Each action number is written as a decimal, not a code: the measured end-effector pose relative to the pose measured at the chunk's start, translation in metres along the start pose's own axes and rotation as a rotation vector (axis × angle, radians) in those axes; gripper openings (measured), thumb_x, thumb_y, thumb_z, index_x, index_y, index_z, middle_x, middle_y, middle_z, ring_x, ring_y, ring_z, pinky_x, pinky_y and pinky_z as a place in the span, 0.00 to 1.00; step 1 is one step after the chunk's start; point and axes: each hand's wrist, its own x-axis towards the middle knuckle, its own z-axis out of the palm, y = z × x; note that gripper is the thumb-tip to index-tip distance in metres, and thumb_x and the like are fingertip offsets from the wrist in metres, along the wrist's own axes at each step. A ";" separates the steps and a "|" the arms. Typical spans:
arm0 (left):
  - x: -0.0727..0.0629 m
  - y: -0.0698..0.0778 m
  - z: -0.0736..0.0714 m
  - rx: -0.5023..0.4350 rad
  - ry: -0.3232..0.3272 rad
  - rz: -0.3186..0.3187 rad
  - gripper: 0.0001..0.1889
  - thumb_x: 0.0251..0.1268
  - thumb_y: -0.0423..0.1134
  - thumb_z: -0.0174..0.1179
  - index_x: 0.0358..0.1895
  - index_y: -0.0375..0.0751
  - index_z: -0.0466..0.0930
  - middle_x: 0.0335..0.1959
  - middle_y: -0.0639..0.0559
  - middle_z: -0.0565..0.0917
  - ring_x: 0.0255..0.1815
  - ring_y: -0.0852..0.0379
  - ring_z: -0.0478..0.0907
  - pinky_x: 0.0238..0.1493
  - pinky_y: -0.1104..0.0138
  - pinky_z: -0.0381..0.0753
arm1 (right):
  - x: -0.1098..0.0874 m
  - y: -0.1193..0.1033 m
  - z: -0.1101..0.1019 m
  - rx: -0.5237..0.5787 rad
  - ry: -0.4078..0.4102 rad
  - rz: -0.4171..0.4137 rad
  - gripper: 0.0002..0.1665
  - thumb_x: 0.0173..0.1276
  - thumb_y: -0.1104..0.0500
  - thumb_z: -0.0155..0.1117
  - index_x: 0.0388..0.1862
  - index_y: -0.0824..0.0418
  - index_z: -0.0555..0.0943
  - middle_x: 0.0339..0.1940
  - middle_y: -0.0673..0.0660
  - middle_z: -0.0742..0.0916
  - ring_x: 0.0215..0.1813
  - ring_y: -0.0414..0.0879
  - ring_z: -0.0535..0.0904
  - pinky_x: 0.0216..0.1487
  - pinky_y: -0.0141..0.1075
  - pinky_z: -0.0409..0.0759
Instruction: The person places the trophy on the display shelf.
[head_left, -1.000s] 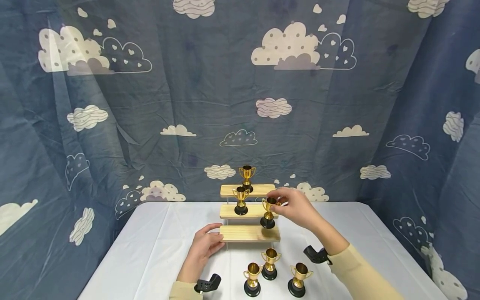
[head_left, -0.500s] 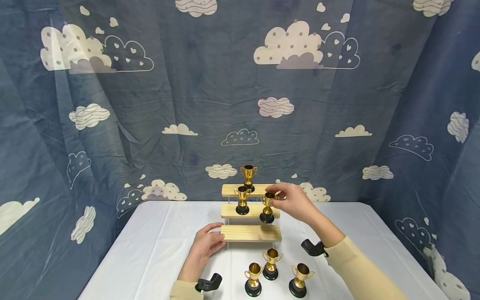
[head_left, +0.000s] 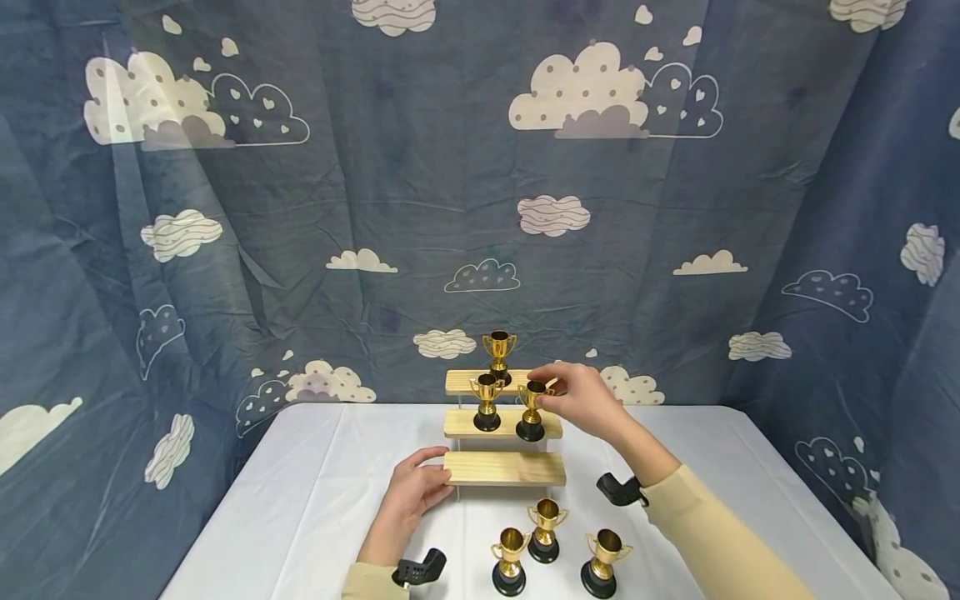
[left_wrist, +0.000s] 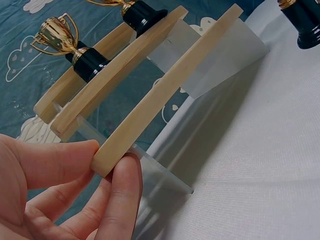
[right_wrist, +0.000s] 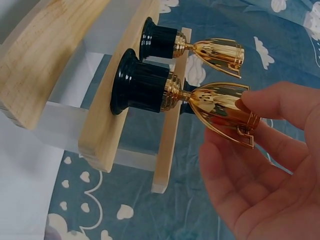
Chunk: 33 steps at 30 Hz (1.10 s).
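Observation:
My right hand (head_left: 581, 400) pinches a gold trophy cup (right_wrist: 220, 102) with a black base by its bowl, thumb on one side and fingers on the other. The base is right at the middle board (right_wrist: 102, 135) of a three-step wooden display stand (head_left: 504, 468). Beside it on the same board stands a second trophy cup (head_left: 487, 403), and another trophy cup (head_left: 498, 357) is on the top board. With thumb and fingers, my left hand (head_left: 410, 498) pinches the left end of the lowest board (left_wrist: 145, 122), which bears no cup.
In front of the stand, three more trophy cups (head_left: 510, 560) stand upright on the white-covered table (head_left: 315, 492). Clear side panels (left_wrist: 225, 55) support the boards. A blue cloud-print curtain (head_left: 420, 192) hangs behind and at both sides.
My right hand has moved the trophy cup back and slightly left, from above the gap between the lower boards down to the middle board. The left hand keeps its hold on the stand.

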 end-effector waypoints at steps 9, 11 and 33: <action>0.001 0.001 0.000 0.006 0.005 0.002 0.27 0.55 0.22 0.64 0.62 0.31 0.77 0.36 0.44 0.83 0.31 0.54 0.85 0.37 0.64 0.87 | 0.011 -0.001 0.003 0.009 -0.006 0.010 0.22 0.65 0.58 0.70 0.59 0.52 0.84 0.54 0.51 0.86 0.48 0.50 0.84 0.45 0.43 0.84; 0.001 0.000 0.000 0.007 0.002 0.002 0.27 0.54 0.22 0.64 0.62 0.31 0.77 0.36 0.43 0.83 0.32 0.54 0.85 0.37 0.64 0.87 | 0.012 -0.001 0.003 0.010 -0.009 0.015 0.22 0.65 0.58 0.70 0.59 0.52 0.84 0.54 0.51 0.86 0.48 0.50 0.84 0.45 0.43 0.84; -0.002 0.000 -0.001 0.016 -0.011 0.012 0.28 0.55 0.22 0.63 0.64 0.30 0.75 0.37 0.42 0.84 0.34 0.54 0.85 0.39 0.63 0.87 | 0.016 0.000 0.011 0.040 -0.009 0.005 0.25 0.65 0.59 0.71 0.62 0.56 0.82 0.55 0.53 0.85 0.51 0.51 0.83 0.47 0.44 0.84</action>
